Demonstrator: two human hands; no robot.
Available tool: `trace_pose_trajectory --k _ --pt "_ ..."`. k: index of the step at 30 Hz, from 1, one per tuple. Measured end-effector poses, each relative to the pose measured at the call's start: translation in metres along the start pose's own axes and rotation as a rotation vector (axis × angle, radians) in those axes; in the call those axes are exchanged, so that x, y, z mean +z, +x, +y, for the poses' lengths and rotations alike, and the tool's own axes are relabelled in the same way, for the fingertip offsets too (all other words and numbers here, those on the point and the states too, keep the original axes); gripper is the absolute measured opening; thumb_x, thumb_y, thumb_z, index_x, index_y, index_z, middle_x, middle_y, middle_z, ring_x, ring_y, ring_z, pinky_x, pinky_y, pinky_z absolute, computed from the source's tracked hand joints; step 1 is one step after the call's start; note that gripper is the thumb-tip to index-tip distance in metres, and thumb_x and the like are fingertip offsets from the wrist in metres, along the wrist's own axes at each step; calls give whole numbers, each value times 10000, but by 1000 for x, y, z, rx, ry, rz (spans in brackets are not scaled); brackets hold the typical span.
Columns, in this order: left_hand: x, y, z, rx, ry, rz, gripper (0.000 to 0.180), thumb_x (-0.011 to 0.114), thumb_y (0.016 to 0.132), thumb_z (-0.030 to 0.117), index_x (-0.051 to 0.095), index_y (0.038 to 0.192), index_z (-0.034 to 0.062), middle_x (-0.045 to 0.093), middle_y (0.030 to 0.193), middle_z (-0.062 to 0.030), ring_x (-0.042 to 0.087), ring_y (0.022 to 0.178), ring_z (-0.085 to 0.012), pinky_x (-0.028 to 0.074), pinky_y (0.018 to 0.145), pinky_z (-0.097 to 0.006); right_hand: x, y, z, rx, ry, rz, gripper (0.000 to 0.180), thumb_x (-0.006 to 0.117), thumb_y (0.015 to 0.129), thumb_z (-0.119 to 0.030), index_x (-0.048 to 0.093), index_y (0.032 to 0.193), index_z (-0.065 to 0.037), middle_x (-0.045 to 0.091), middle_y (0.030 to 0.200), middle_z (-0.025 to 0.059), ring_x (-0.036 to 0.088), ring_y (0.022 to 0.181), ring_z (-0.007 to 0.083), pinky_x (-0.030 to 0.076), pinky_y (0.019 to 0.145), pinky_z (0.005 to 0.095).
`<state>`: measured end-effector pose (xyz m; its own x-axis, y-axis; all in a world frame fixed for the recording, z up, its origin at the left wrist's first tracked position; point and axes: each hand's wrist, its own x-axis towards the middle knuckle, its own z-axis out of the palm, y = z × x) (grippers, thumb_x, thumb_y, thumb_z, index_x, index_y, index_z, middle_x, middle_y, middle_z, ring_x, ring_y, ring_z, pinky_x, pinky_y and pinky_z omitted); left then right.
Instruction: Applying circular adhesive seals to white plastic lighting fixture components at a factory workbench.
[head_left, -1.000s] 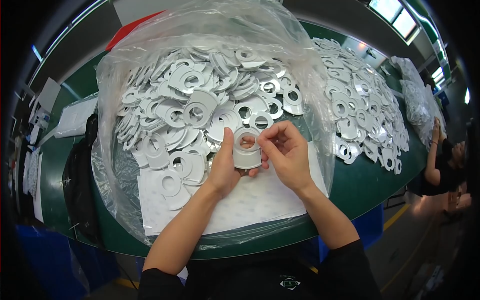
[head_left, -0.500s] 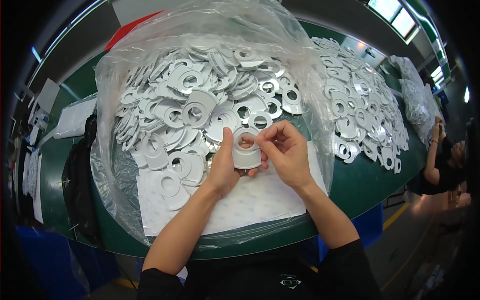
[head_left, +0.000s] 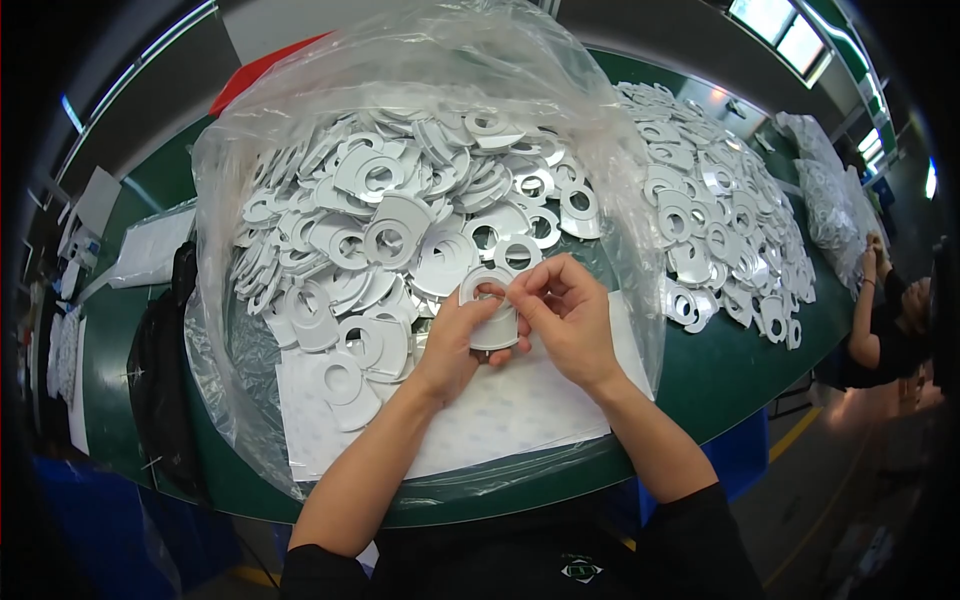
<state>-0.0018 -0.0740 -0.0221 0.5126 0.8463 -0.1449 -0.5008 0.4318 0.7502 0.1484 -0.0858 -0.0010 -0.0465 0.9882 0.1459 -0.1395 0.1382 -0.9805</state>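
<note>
A white plastic part [head_left: 494, 334] with a round hole at its top and a wide skirt below is held up over white paper sheets [head_left: 470, 440]. My left hand [head_left: 448, 352] is closed around its left side, thumb on the front face and fingertips showing under the lower edge. My right hand [head_left: 572, 322] is closed in a pinch at the upper right rim of the ring; whether a thin film lies between those fingertips cannot be seen. Just beyond my hands rises a heap of similar white parts [head_left: 385, 235] inside a clear plastic bag [head_left: 640, 270].
A second heap of white parts [head_left: 715, 215] lies to the right on the green table [head_left: 740, 385]. A black cloth bag [head_left: 165, 380] and a wrapped white packet [head_left: 155, 245] are at the left. Farther right are clear bags [head_left: 825, 200] and another person [head_left: 880, 310].
My left thumb has come down from along the part's left edge onto its front face. The part sits slightly lower in view, and my right hand keeps its pinch at the rim.
</note>
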Motion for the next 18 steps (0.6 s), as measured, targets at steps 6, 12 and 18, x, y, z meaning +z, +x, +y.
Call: trace_pose_trajectory --k 6,12,18 --pt "2 -1 3 -2 27 19 250 407 901 145 418 1115 16 569 849 -148 574 655 -201 385 454 -242 1 0 1 -7 -15 6 92 627 847 -12 536 858 -4 585 760 45 544 541 63 439 456 194" --pt "2 -1 2 20 24 17 262 403 901 145 401 1133 21 564 855 -151 574 657 -205 381 446 -245 2 0 -2 -53 -113 16 94 630 844 -21 542 876 -6 591 766 38 544 534 59 442 467 196" --pt "3 -2 1 26 25 45 296 417 890 144 366 1164 44 584 859 -138 608 652 -191 398 436 -240 -2 -1 -3 -306 -425 55 169 639 788 0 567 938 -31 609 813 49 581 608 121 466 546 250"
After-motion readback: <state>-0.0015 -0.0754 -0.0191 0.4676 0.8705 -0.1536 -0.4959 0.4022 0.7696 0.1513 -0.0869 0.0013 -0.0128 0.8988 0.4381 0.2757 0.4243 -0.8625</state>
